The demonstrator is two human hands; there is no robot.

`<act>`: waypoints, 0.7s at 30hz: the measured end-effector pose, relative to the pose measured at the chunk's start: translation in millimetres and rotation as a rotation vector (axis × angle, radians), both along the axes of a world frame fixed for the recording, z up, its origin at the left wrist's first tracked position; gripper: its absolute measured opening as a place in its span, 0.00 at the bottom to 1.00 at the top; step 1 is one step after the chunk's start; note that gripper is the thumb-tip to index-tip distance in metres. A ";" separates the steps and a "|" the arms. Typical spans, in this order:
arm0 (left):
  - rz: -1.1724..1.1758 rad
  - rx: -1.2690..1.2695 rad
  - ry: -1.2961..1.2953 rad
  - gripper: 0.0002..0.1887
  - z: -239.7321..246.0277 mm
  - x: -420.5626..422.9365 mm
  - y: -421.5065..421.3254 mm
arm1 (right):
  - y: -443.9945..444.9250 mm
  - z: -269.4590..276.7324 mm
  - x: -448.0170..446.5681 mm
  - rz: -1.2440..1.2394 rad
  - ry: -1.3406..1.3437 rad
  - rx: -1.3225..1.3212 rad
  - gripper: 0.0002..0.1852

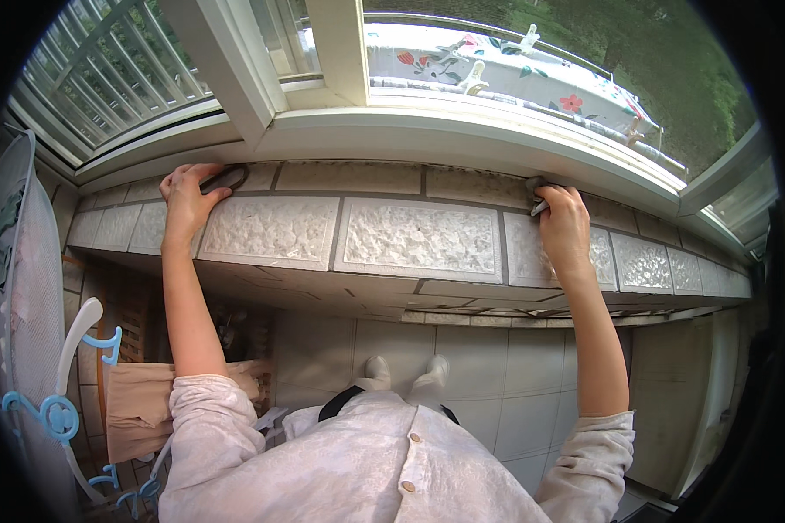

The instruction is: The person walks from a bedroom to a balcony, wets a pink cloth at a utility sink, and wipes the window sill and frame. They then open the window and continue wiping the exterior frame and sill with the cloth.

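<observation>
A tiled window ledge point(420, 238) runs across the view below a white window frame point(432, 140). At the ledge's left part, my left hand point(190, 196) has its fingers around a dark, curved, ring-like object point(226, 178), whose exact kind I cannot tell. On the right part, my right hand point(562, 222) pinches a small grey object point(536, 196), perhaps a cloth or a scraper, against the back tiles near the frame's foot. Dark grime lines the seam between tiles and frame. The palm sides of both hands are hidden.
Blue and white plastic hangers point(59, 417), a mesh laundry bag point(39, 281) and a beige cloth point(140, 405) are at the left. Outside, a floral sheet point(510, 65) hangs over rails with clips. The ledge's front edge juts out above the tiled floor point(471, 366).
</observation>
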State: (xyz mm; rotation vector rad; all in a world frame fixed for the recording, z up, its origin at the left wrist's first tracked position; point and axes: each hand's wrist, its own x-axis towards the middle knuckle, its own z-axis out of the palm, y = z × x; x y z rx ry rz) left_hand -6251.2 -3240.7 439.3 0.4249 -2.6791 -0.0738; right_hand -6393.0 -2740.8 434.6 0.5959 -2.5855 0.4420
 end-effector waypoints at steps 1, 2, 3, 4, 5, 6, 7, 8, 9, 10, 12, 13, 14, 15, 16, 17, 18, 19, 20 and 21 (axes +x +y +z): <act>0.015 0.005 0.025 0.20 -1.2 2.4 -3.0 | -13.4 -2.5 2.8 0.003 -0.014 -0.058 0.13; 0.022 -0.009 0.068 0.20 -2.0 5.2 -5.7 | -33.0 -5.9 4.8 0.023 -0.035 -0.050 0.13; 0.038 -0.010 0.093 0.19 -1.8 9.0 -8.0 | -52.5 -7.8 7.6 0.045 -0.038 -0.046 0.13; 0.044 0.009 0.099 0.19 -2.2 12.6 -9.0 | -70.4 -7.8 10.6 0.061 -0.024 -0.036 0.12; 0.030 0.077 0.202 0.18 -2.3 19.0 -7.7 | -90.6 -8.9 14.5 0.089 -0.009 -0.019 0.10; 0.031 0.178 0.267 0.18 -2.9 25.8 -4.0 | -110.7 -9.1 18.5 0.118 -0.016 -0.029 0.07; -0.019 0.244 0.426 0.16 -4.0 34.9 2.7 | -131.4 -9.6 23.0 0.169 -0.034 -0.044 0.06; -0.025 0.361 0.576 0.14 -5.7 44.3 11.7 | -150.7 -9.7 27.6 0.212 -0.040 -0.049 0.06; 0.015 0.419 0.666 0.12 -9.6 56.9 24.6 | -167.9 -9.6 32.8 0.238 -0.035 -0.004 0.05; 0.073 0.473 0.768 0.11 -13.7 70.6 39.5 | -186.6 -9.4 35.9 0.297 -0.034 -0.034 0.05; 0.094 0.556 0.933 0.11 -28.9 97.3 75.5 | -219.6 -10.2 44.3 0.367 -0.051 -0.022 0.05; 0.086 0.542 0.920 0.11 -37.4 110.0 91.9 | -235.4 -10.7 47.6 0.410 -0.063 -0.023 0.05; 0.077 0.556 0.905 0.11 -46.1 122.6 107.1 | -250.4 -11.5 50.7 0.461 -0.046 -0.032 0.05; 0.076 0.580 0.874 0.11 -53.3 135.3 119.6 | -264.8 -12.7 54.2 0.495 -0.049 -0.044 0.05; 0.081 0.632 0.834 0.12 -59.4 146.2 129.8 | -277.8 -13.2 57.3 0.549 -0.064 -0.053 0.06; 0.070 0.627 0.813 0.12 -63.9 156.1 137.2 | -290.0 -13.8 62.0 0.607 -0.074 -0.094 0.06; 0.087 0.667 0.785 0.12 -68.0 164.8 142.7 | -300.9 -14.1 67.6 0.659 -0.083 -0.134 0.07; 0.106 0.659 0.765 0.12 -70.6 172.2 146.0 | -309.4 -13.8 73.4 0.702 -0.119 -0.099 0.06; 0.108 0.703 0.741 0.12 -72.8 178.2 148.2 | -316.5 -13.5 80.3 0.752 -0.114 -0.098 0.06; 0.117 0.704 0.724 0.13 -74.4 182.8 148.9 | -322.9 -12.9 88.6 0.779 -0.137 -0.115 0.06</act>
